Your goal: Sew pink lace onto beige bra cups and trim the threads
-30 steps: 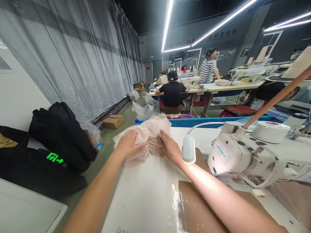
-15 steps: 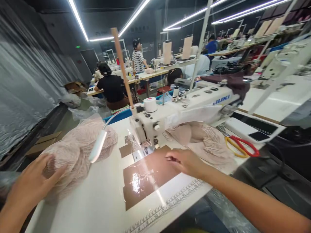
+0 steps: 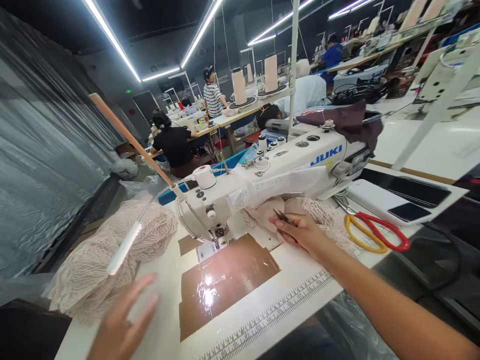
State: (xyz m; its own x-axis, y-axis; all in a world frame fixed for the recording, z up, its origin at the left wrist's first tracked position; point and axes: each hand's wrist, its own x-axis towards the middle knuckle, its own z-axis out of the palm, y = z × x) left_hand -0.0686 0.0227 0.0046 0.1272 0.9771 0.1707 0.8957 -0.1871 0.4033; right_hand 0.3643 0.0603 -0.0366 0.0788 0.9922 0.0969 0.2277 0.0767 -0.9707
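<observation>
My right hand is closed round small dark thread snips, their points toward the sewing machine. Behind it, pale pink ribbed fabric lies bunched under the machine's arm. My left hand, blurred by motion, hangs over the front left of the table with its fingers apart and nothing in them. Beyond it a big heap of pale pink lacy fabric rests on the table. The white sewing machine stands in the middle, with brown shiny tape stuck to the table before its needle area.
Scissors with red and yellow handles lie at the right beside a white control box. A slim lamp reaches over the pink heap. A printed ruler runs along the front edge. Other people sit and stand at machines behind.
My left hand has come away from the pink heap, moving right and toward me. My right hand with the snips has shifted off the brown tape to the bunched fabric. The view has turned slightly.
</observation>
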